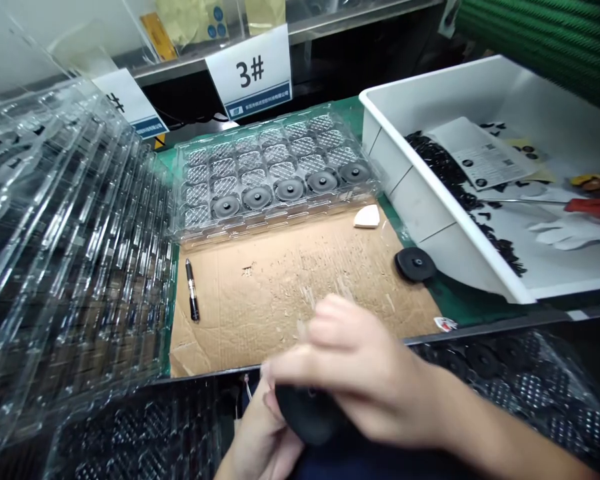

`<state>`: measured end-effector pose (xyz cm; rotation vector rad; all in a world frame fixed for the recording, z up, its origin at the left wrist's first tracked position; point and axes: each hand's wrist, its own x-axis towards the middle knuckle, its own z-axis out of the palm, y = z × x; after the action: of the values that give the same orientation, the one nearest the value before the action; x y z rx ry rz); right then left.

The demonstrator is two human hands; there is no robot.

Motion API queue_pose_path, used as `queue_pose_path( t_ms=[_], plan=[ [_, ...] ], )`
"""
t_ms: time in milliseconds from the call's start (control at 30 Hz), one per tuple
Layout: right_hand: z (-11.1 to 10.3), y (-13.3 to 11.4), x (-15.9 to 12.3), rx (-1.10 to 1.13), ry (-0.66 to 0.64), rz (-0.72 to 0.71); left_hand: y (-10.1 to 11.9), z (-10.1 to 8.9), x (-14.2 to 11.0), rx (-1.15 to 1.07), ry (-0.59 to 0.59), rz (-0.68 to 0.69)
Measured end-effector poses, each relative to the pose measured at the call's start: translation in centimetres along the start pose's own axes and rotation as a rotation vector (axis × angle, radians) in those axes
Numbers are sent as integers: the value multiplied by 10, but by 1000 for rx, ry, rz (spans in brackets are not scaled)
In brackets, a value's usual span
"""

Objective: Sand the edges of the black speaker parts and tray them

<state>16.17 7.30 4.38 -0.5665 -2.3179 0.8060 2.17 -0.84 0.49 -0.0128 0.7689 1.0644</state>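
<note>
Low in the view, my left hand and my right hand hold a round black disc between them, with my right fingers curled over its top and slightly blurred. Its underside is hidden. Ahead lies a cardboard sheet with a scuffed surface, and a black pen rests on its left side. Beyond it, a clear plastic tray holds several black discs along its front row. Another black disc lies flat on the green mat, and a white wedge-shaped piece sits on the cardboard.
A tall stack of clear trays rises at the left. A white bin at the right holds small black parts, a printed sheet, a red-handled screwdriver and a white glove. Below the bench edge, a tray of black discs lies under my right arm.
</note>
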Motion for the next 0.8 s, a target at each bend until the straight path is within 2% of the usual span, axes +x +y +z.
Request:
queue_pose_path(
  t_ms=[133, 233, 400, 467, 533, 600, 667, 733, 800],
  plan=[
    [-5, 21, -16, -15, 161, 384, 4, -4, 0, -68, -181, -57],
    [5, 25, -38, 115, 140, 609, 6, -9, 0, -87, -261, -50],
    [34, 28, -75, 250, 52, 788, 8, -13, 1, -103, -326, -77],
    [36, 33, -82, 231, 71, 841, 9, -12, 1, -102, -342, -93],
    [29, 35, -82, 193, 121, 875, 10, -11, 0, -98, -347, -100],
    [17, 29, -74, 148, 216, 867, 9, -9, -1, -92, -343, -99],
    [5, 15, -60, 86, 341, 770, 5, -9, -3, -73, -323, -90],
    [-2, -2, -44, 29, 363, 505, 0, -11, -5, -36, -275, -57],
    [-3, -15, -29, -13, 261, 212, -5, -16, -7, 10, -189, -7]
  ],
)
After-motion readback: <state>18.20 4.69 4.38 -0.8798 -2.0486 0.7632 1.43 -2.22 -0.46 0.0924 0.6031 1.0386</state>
